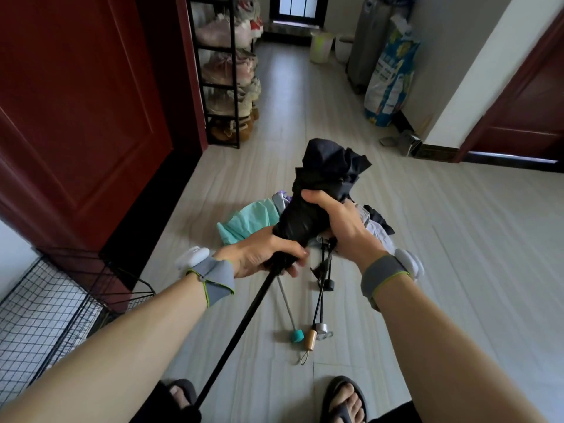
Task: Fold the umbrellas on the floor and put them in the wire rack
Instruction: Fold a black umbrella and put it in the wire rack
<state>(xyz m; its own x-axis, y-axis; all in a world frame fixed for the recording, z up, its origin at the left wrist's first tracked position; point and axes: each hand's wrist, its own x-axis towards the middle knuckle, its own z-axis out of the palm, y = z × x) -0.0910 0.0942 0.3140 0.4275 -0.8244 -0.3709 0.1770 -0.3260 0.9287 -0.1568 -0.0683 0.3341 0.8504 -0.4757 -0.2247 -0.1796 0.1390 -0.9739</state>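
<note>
Underfoot, the floor point(427, 270) is pale grey plank-patterned tile with a dull sheen, running down a narrow hallway toward a dark-framed window point(297, 7). A glossy dark red door point(76, 117) fills the left side, and another red door point(525, 111) stands at the right beside a white wall. Past the left door a black metal shoe rack point(225, 71) holds rows of pale sneakers. Along the right wall lean a printed plastic sack point(393, 77) and a grey cylinder, with two pale buckets farther back.

The black umbrella point(320, 190) is held up in the air at the middle of the view, its matte canopy bunched and crumpled at the top, its straight black shaft slanting down toward the sandalled feet. The left hand point(262, 254) is clenched around the lower edge of the canopy where it meets the shaft; the right hand point(335, 221) grasps the bundled fabric higher up. Both wrists wear grey bands with white pods.

Other umbrellas point(253, 221) lie in a heap on the floor just beyond the hands: mint-green, lilac and dark fabric, with thin metal shafts ending in a teal handle, a gold handle with a loop strap, a silver one and a black one. The wire rack point(45, 315), black mesh, sits on the floor at the lower left, beside the red door.
</note>
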